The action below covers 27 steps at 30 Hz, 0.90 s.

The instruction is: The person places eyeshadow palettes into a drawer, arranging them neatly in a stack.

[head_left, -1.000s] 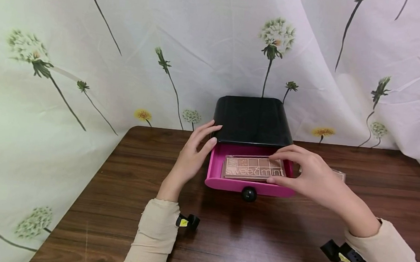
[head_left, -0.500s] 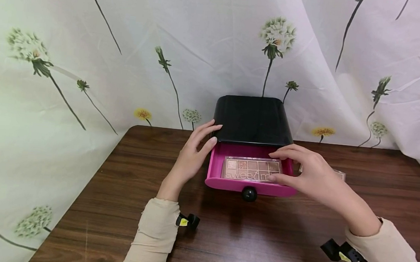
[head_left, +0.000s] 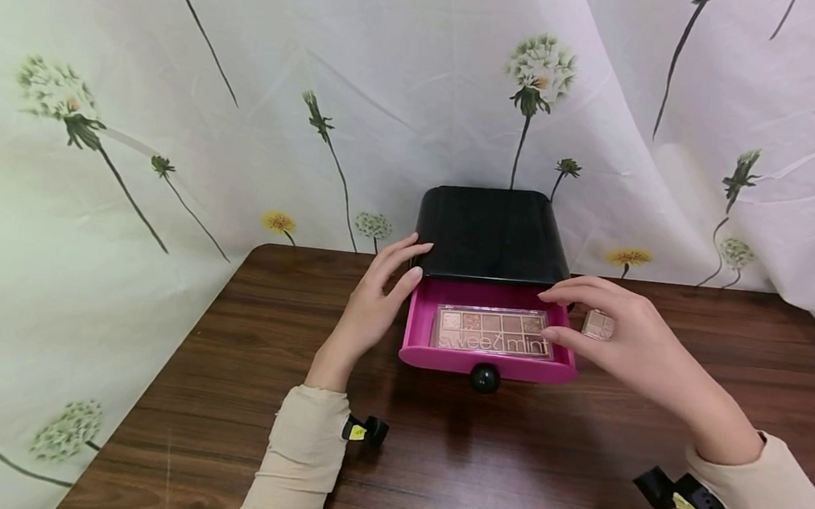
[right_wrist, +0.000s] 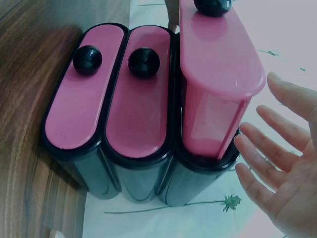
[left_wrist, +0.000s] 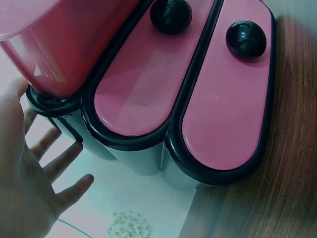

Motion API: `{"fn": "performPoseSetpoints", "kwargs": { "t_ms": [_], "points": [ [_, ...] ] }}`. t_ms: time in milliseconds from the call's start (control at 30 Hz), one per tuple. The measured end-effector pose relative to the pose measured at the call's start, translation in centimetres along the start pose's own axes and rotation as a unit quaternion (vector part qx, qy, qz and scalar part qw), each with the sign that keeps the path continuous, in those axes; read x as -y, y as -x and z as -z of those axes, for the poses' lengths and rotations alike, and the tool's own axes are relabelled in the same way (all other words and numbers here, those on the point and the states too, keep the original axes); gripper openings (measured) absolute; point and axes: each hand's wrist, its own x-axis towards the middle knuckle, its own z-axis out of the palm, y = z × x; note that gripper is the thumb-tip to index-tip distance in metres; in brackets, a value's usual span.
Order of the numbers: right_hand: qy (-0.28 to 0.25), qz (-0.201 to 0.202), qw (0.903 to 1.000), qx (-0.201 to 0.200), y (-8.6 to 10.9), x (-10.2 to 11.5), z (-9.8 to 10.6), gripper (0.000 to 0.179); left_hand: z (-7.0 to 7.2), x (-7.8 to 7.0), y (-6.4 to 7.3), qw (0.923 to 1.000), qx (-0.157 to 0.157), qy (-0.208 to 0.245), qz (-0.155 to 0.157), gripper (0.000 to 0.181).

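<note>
A black drawer cabinet [head_left: 492,234] stands at the back of the table with its top pink drawer [head_left: 445,360] pulled out. Inside the drawer lies an eyeshadow palette [head_left: 491,331] under a clear lid lettered "sweet mint". My left hand [head_left: 368,309] is at the cabinet's left side, fingers spread along its front corner. At the drawer's right edge is my right hand [head_left: 623,326], with thumb and fingers apart and nothing between them. The right wrist view shows that hand [right_wrist: 280,158] with loose, extended fingers beside the pulled-out drawer.
Part of another palette [head_left: 598,324] shows on the table behind my right hand. Below the top drawer are two pushed-in drawers, a middle one [left_wrist: 141,94] and a bottom one [left_wrist: 225,116], each with a round black knob. A floral cloth [head_left: 410,61] hangs behind.
My right hand has let go of the palette, which now lies flatter in the drawer, and has drawn back to the right. The left hand stays put.
</note>
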Motion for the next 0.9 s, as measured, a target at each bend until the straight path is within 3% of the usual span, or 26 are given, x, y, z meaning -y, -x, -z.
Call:
{"fn": "performPoseSetpoints", "kwargs": {
  "t_ms": [567, 900],
  "points": [
    [-0.03, 0.023, 0.9972, -0.065, 2.5, -3.2, 1.7, 0.051, 0.0, 0.0, 0.0, 1.0, -0.002, -0.004, 0.002, 0.041],
    [-0.035, -0.001, 0.9967, -0.073, 3.8, -6.7, 2.0, 0.049, 0.0, 0.1, 0.0, 1.0, -0.002, -0.003, 0.0, 0.041]
  ]
}}
